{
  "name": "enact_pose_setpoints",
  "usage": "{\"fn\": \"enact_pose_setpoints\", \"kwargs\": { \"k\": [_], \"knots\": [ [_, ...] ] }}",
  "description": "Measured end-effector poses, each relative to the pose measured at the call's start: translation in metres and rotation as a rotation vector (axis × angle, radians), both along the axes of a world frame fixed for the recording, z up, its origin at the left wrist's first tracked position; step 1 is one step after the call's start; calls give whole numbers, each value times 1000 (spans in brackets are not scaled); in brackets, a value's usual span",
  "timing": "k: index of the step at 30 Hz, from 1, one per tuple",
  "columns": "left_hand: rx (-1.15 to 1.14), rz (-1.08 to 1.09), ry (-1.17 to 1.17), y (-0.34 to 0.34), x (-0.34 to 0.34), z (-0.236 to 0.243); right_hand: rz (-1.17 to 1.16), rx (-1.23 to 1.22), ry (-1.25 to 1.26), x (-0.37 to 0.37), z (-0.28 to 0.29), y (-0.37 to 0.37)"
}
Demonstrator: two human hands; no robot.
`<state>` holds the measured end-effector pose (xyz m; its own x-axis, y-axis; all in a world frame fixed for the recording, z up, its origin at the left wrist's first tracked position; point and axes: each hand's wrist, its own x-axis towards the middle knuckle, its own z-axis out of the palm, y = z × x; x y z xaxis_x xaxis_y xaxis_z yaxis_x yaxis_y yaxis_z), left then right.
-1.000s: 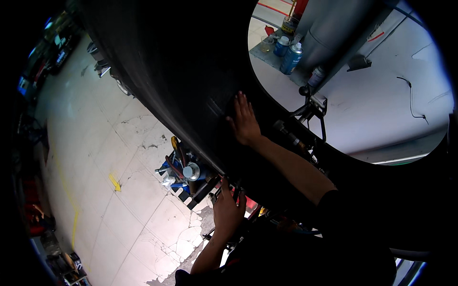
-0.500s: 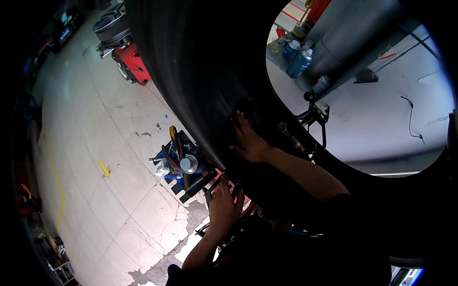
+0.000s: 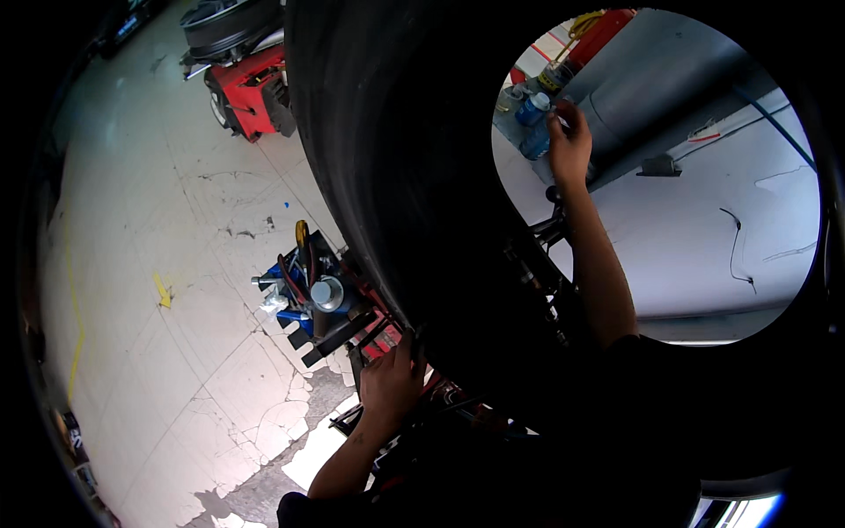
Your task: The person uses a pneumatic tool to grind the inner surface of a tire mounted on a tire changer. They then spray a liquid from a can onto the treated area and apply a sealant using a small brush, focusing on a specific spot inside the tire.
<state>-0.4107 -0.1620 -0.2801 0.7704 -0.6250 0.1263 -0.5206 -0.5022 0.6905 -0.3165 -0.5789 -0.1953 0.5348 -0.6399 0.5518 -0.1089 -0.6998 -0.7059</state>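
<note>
A large black tyre (image 3: 378, 176) stands tilted close in front of me, with a wide round opening on the right. Through that opening my right arm stretches upward. My right hand (image 3: 572, 150) has its fingers curled toward the thumb, right beside blue cans (image 3: 534, 139); whatever is between the fingertips is too dark to make out. Low on the tyre's left edge is my left hand (image 3: 392, 387), its fingers extended against the black rubber. Shadow hides some of its fingertips.
A red machine (image 3: 251, 92) with a wheel (image 3: 231, 28) on it stands at the upper left. Left of the tyre, a black holder (image 3: 321, 339) carries a grey-capped can (image 3: 326, 294) and hand tools. A thin black cable (image 3: 738, 242) lies on the pale surface beyond the opening.
My right hand has left the tyre's inner side and risen to the blue cans, its spread fingers now curled. My left hand stays low at the tyre's edge. The view has shifted slightly.
</note>
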Motion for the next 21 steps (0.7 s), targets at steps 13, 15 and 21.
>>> {"fn": "enact_pose_setpoints", "kwargs": {
  "k": [13,15,21],
  "knots": [
    [-66,26,-28,45,-14,-3,-383,-53,276,-39,-71,-51],
    [-75,26,2,37,-22,4,-290,-110,-66,-61,-31,-36],
    [-113,55,-91,30,-34,8,212,232,-747,-141,118,24]
  ]
}}
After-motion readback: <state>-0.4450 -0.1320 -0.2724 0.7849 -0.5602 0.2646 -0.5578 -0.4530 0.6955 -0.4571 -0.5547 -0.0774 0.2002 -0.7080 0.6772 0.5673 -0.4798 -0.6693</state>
